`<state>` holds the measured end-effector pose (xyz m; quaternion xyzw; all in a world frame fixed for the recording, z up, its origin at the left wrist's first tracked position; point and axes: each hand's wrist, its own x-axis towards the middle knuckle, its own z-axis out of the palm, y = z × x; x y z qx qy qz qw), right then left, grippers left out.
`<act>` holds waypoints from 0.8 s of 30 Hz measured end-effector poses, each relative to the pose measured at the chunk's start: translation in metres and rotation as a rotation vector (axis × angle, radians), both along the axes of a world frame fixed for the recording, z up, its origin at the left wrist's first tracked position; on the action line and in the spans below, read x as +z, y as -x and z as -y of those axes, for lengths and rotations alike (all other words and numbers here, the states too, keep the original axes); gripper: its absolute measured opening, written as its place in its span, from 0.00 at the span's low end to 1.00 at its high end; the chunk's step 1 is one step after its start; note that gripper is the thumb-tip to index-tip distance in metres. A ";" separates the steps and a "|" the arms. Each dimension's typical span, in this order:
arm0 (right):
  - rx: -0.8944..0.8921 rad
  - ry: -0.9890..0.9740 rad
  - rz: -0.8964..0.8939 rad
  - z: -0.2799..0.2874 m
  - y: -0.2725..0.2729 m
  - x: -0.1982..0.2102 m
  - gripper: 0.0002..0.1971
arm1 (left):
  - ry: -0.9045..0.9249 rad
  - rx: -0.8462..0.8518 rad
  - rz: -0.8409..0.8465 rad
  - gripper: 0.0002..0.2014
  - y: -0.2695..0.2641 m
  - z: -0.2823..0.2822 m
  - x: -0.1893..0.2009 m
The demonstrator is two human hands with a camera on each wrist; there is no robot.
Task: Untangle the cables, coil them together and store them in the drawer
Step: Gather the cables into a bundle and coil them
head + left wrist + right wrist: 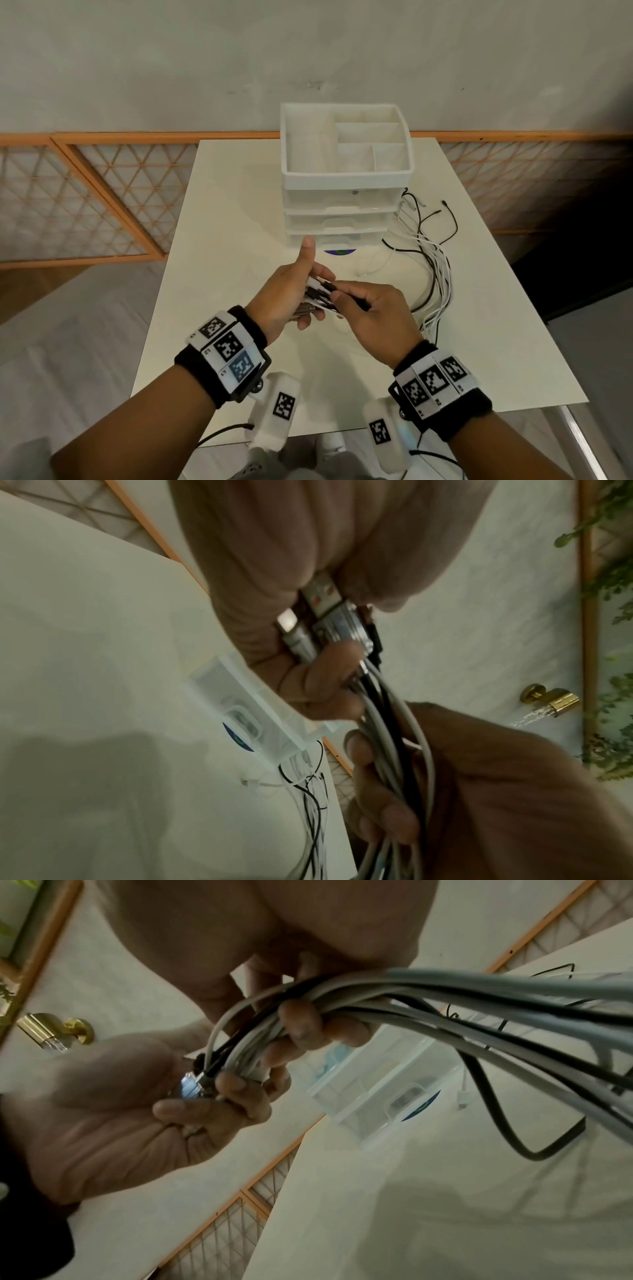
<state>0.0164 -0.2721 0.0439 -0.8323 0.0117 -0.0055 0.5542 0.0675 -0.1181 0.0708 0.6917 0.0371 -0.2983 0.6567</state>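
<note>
Several white and black cables (435,267) trail over the white table to the right of the drawer unit (346,205). Their plug ends (320,294) are gathered in a bundle between my hands. My left hand (291,294) grips the USB plugs (325,607), fingers curled round them and thumb sticking up. My right hand (370,311) holds the bundled cables (377,999) just behind the plugs, fingers wrapped round them. The unit's drawers are all closed.
The drawer unit carries an open divided tray (346,140) on top and stands at the table's far middle. A blue-and-green disc (339,253) lies in front of it. The table (222,240) has bare surface to the left and near me.
</note>
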 end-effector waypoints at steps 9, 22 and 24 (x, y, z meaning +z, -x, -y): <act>0.121 -0.031 0.040 -0.007 0.001 0.008 0.14 | -0.076 0.182 0.134 0.21 0.002 0.009 -0.009; 0.084 -0.104 -0.005 0.007 0.004 0.001 0.07 | 0.116 0.087 -0.161 0.14 0.000 -0.003 -0.001; 0.085 -0.114 0.009 0.007 0.003 0.000 0.05 | 0.128 0.087 -0.138 0.13 -0.001 -0.002 -0.001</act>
